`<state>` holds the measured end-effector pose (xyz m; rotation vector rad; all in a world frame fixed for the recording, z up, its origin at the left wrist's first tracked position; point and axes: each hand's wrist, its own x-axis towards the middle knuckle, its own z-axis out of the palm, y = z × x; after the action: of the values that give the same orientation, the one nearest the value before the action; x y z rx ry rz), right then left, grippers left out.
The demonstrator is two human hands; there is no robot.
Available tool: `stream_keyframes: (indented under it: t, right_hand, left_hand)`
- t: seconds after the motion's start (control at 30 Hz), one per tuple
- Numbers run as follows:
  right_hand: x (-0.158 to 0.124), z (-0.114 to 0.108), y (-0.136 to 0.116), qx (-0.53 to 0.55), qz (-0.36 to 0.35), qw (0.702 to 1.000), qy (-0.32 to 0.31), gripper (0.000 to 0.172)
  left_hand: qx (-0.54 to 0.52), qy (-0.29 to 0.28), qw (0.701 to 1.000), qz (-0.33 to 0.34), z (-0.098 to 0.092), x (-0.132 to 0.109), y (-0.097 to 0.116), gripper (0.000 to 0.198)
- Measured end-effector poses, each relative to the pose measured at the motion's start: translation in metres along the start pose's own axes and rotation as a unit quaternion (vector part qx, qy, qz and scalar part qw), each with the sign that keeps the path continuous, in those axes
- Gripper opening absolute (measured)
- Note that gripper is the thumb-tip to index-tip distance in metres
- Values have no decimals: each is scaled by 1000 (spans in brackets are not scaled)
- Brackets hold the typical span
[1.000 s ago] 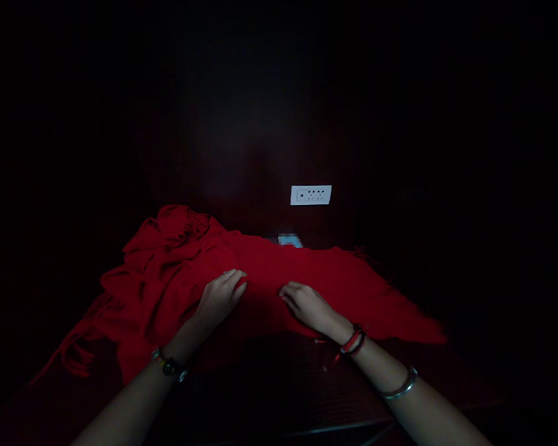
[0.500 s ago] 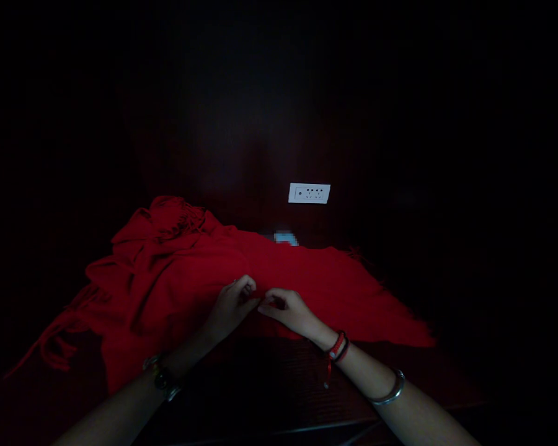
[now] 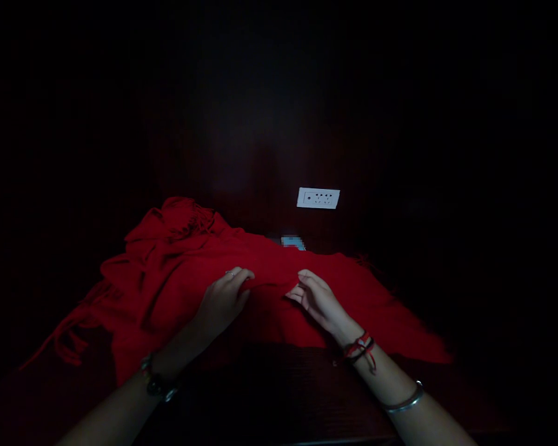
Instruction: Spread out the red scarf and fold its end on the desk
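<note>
A red scarf with fringed ends point(image 3: 270, 322) is spread over a dark surface, bunched in folds on the left and flatter on the right. My left hand point(image 3: 223, 300), with a ring on one finger, pinches the cloth near its middle. A short way to the right, my right hand point(image 3: 320, 300) grips the same scarf between bent fingers and thumb. Between the two hands the fabric rises in a slight ridge. Bracelets circle both my wrists.
Behind the scarf stands a dark wall with a white power socket point(image 3: 318, 198). A small pale-blue item point(image 3: 292, 241), blurred out, lies at the scarf's far edge. The dark wooden tabletop point(image 3: 316, 390) shows in front. Both sides fade into darkness.
My hands, close together before, have drawn apart, the right one moving rightward. A ridge of cloth now shows between them. The view has shifted slightly.
</note>
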<state>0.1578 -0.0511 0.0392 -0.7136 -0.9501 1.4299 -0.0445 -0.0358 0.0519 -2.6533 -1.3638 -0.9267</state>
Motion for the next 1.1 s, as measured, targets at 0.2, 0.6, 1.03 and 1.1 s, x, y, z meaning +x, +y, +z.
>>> stream_keyframes:
  t: [0.2, 0.6, 1.03, 1.1]
  right_hand:
    - [8, -23, -11, 57, 19, 995, 77, 17]
    - [-13, 4, 10, -592, -218, 765, -126, 13]
    - [-7, -27, -47, -266, -103, 958, 2, 14]
    - [-10, -37, -57, -309, -57, 949, -34, 14]
  left_hand:
    - [27, 17, 999, -13, -6, 0, -6, 21]
    - [-12, -63, 997, 50, 14, -10, 10, 23]
    - [230, -27, 971, 54, -2, -9, 18, 42]
    - [232, -31, 971, 44, -4, -10, 16, 46]
